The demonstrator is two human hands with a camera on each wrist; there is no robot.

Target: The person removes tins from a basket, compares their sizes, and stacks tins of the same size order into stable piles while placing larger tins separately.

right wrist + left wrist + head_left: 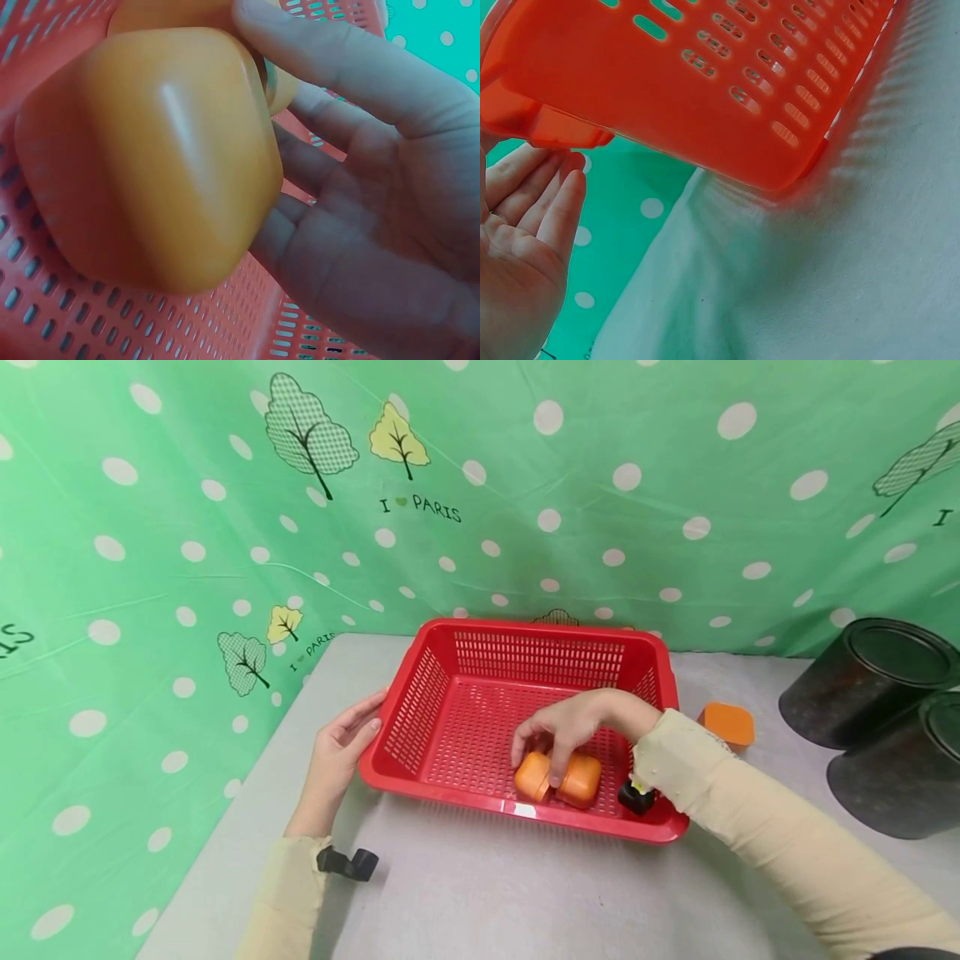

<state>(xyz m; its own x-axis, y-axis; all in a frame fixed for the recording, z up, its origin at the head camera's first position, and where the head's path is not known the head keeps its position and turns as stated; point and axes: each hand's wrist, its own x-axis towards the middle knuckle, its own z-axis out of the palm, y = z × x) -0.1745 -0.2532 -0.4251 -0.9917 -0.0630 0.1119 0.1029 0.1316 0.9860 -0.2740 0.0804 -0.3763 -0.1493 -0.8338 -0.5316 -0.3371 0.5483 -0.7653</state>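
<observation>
A red plastic basket point(517, 810) with slotted walls stands on the table. Inside it, near its front wall, two rounded orange containers point(579, 779) lie side by side. My right hand point(573, 722) reaches in over the right side and pinches the left-hand orange container point(531, 777), thumb in front and fingers behind. The right wrist view has the other container point(180, 157) large in front, partly hiding the gripped one. At the basket's left side, my left hand point(341, 752) touches the rim with nearly straight fingers point(562, 206); in the left wrist view their tips are just under the rim.
To the right of the basket sits an orange block-like piece point(727, 725), partly behind the right sleeve. Two dark cylindrical cans point(862, 685) stand at the table's right. Behind the table hangs a green dotted cloth point(525, 468).
</observation>
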